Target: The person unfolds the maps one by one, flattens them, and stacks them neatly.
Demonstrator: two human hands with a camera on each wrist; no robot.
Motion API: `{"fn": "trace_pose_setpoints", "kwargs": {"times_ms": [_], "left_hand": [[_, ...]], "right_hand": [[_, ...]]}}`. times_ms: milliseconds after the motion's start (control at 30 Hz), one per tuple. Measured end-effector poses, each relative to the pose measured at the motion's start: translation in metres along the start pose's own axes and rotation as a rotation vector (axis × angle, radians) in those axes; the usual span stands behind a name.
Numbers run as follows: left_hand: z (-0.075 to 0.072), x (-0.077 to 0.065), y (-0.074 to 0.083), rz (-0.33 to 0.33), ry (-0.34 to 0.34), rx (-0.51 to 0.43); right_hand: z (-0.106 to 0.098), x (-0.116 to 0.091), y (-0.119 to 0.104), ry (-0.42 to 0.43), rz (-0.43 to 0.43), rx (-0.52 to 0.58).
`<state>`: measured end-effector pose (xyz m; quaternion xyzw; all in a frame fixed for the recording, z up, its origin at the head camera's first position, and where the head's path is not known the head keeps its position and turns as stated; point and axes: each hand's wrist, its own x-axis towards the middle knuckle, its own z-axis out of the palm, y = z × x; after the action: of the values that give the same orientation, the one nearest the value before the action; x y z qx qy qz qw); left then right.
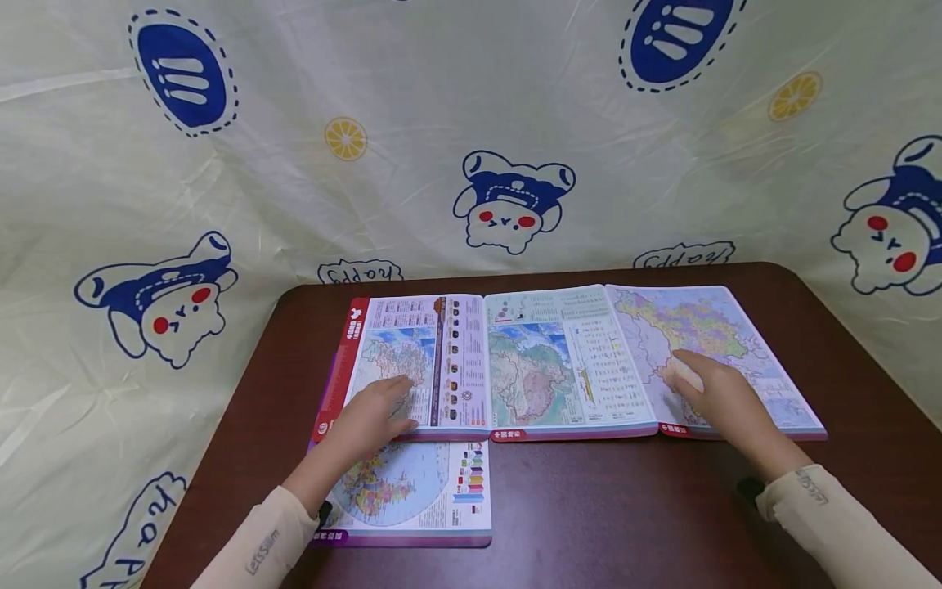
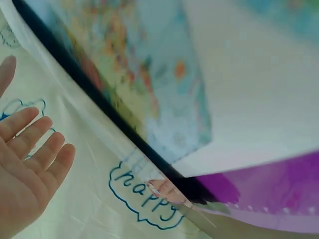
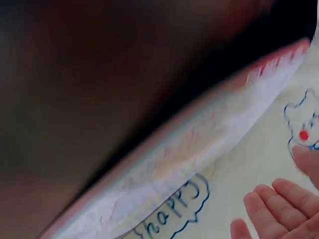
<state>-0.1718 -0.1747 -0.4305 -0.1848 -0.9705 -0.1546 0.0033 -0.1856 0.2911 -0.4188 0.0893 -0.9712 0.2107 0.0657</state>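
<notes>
Three map sheets stand side by side in a row: a red-edged left map (image 1: 459, 360), a middle map (image 1: 533, 368) and a right map (image 1: 692, 319). Below the left one, and partly covered by it, lies a purple-edged world map (image 1: 401, 487), which also shows blurred in the left wrist view. My left hand (image 1: 371, 417) is over the left map, fingers extended. Over the right map is my right hand (image 1: 717, 397), fingers also loosely extended. Neither hand grips anything; whether they touch the paper I cannot tell.
The maps lie on a dark brown table (image 1: 574, 507) with rounded far corners. Behind it hangs a pale sheet (image 1: 412, 204) printed with cartoon bears, orange slices and lettering.
</notes>
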Motion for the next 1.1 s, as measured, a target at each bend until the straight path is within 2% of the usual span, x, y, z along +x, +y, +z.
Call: {"fn": "trace_pose_setpoints", "kwargs": {"times_ms": [167,367,633,833,1100], "left_hand": [[0.007,-0.008,0.005,0.102,-0.025,0.085],[0.013,-0.012,0.008,0.146,-0.036,0.133],[0.016,-0.012,0.010,0.213,-0.009,0.170],[0.015,-0.008,0.013,0.202,-0.024,0.202],[0.013,0.004,0.013,0.163,-0.070,0.185]], "right_hand": [[0.007,-0.014,-0.013,-0.084,-0.183,-0.017],[0.017,-0.025,-0.016,-0.179,-0.343,-0.067],[0.021,-0.023,-0.014,-0.182,-0.373,-0.099],[0.022,-0.015,-0.012,-0.179,-0.366,-0.085],[0.024,-0.001,-0.009,-0.204,-0.340,-0.062]]}}
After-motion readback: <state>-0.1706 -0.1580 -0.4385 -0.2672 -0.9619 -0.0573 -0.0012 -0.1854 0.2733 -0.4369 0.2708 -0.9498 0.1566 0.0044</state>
